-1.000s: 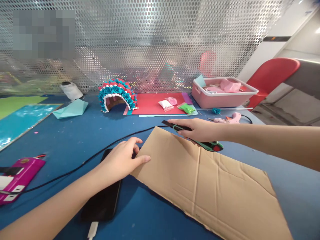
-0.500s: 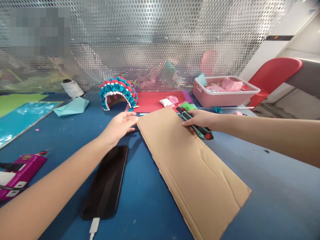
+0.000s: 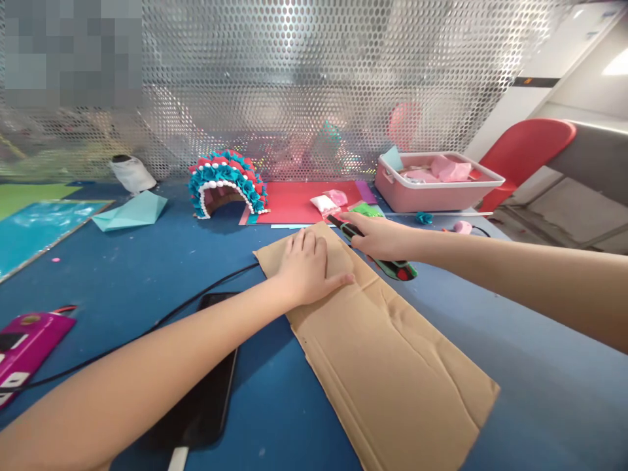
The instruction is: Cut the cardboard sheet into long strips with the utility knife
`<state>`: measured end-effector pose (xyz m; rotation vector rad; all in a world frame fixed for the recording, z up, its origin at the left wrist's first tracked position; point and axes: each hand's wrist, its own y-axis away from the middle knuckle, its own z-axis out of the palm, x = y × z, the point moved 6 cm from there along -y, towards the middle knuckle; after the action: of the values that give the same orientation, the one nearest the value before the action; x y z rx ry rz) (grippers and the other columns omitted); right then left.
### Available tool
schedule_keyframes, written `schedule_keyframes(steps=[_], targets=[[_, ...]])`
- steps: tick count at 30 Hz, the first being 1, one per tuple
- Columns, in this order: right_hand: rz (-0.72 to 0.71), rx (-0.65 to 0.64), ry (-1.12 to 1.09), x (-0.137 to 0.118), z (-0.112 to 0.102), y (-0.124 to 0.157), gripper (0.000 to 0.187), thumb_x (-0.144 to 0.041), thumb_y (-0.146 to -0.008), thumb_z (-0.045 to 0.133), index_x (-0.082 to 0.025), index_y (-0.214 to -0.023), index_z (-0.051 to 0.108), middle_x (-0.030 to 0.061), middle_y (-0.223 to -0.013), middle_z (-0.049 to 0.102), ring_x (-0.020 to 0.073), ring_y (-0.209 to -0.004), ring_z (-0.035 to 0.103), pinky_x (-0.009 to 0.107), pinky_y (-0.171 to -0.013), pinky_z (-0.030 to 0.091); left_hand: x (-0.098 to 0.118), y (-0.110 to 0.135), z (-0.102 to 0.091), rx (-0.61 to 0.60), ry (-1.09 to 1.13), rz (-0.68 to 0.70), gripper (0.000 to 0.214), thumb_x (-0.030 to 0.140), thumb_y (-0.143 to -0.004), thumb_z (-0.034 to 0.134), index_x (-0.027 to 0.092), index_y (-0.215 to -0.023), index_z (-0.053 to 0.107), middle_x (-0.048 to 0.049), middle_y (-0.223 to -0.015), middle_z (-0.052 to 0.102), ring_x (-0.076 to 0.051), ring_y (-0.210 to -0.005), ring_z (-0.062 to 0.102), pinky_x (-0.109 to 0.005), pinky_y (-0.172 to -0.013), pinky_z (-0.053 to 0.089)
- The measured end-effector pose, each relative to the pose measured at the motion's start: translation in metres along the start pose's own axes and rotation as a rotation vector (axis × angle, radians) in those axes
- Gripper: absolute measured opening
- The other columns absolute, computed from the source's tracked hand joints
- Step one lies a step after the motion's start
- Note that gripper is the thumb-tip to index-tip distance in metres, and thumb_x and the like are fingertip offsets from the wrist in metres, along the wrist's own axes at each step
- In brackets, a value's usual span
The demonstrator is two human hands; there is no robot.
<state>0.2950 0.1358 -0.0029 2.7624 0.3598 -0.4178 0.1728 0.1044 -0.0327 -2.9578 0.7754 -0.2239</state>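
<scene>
A long piece of brown cardboard (image 3: 387, 366) lies aslant on the blue table, creased along its right side. My left hand (image 3: 308, 267) rests flat on its far end, fingers spread and holding nothing. In my right hand (image 3: 373, 237) is a green and black utility knife (image 3: 400, 269), gripped above the cardboard's far right edge. The knife's front end points away to the left; I cannot make out whether the blade touches the cardboard. Under my left forearm lies a black phone (image 3: 209, 399) with a white cable plugged in.
Behind stand a blue and red flowered arch (image 3: 228, 173) and a pink bin (image 3: 432, 190). Small bags (image 3: 326, 204) lie on red sheets (image 3: 284, 199). At the left are a purple power strip (image 3: 36, 347), a black cord (image 3: 161, 322) and folded light-blue paper (image 3: 132, 212).
My left hand has moved right, from beside the cardboard's left edge onto its far end. My right hand has shifted slightly left with the knife. A new crease shows near the right edge.
</scene>
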Motion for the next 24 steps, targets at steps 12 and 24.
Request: schedule_keyframes(steps=[12,24], targets=[[-0.033,-0.110,0.241,-0.030,0.005,-0.004,0.046,-0.025,-0.092,0.046,-0.016,-0.137,0.042,0.0127,-0.105,0.065,0.0195,-0.078,0.063,0.029,-0.061,0.049,-0.005,0.002,0.013,-0.034,-0.025,0.005,0.095,0.072,-0.084,0.025,-0.001,-0.145,0.026,-0.0224,-0.154,0.018,-0.032,-0.144,0.013,-0.046,-0.113,0.012],[-0.099,-0.088,0.383,-0.035,0.008,-0.007,0.058,-0.012,-0.086,0.039,-0.009,-0.144,0.034,0.0174,-0.094,0.070,0.0280,-0.072,0.067,0.030,-0.058,0.043,-0.006,0.001,0.015,-0.047,-0.072,-0.013,0.095,0.072,-0.084,0.022,0.000,-0.146,0.024,-0.0196,-0.154,0.019,-0.030,-0.144,0.012,-0.045,-0.114,0.011]])
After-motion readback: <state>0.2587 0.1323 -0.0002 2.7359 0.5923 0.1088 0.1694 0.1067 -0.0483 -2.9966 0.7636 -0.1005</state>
